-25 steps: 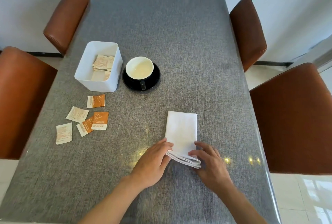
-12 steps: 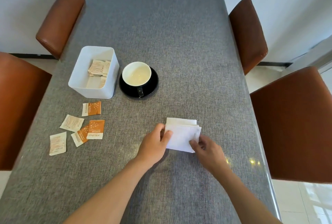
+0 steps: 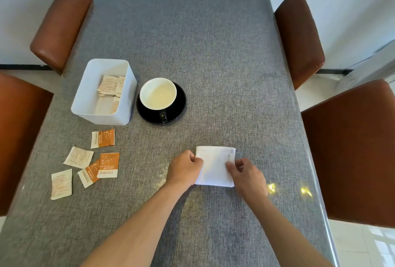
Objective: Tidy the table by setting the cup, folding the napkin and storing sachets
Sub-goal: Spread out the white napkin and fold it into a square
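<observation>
A white napkin (image 3: 214,165) lies folded into a small square on the grey table (image 3: 213,52). My left hand (image 3: 184,167) pinches its left edge and my right hand (image 3: 245,173) pinches its right edge. A white cup (image 3: 158,93) stands on a black saucer (image 3: 179,106) further back. To its left is a white box (image 3: 85,100) holding several sachets (image 3: 111,85). More sachets (image 3: 104,138) lie loose on the table in front of the box, some orange, some pale.
Brown leather chairs stand at both long sides: two on the left (image 3: 62,23), two on the right (image 3: 299,35). The table's right edge (image 3: 318,181) has a glossy strip.
The long napkin has been folded in half away from me into a square. Both hands moved from its near end to its left and right edges.
</observation>
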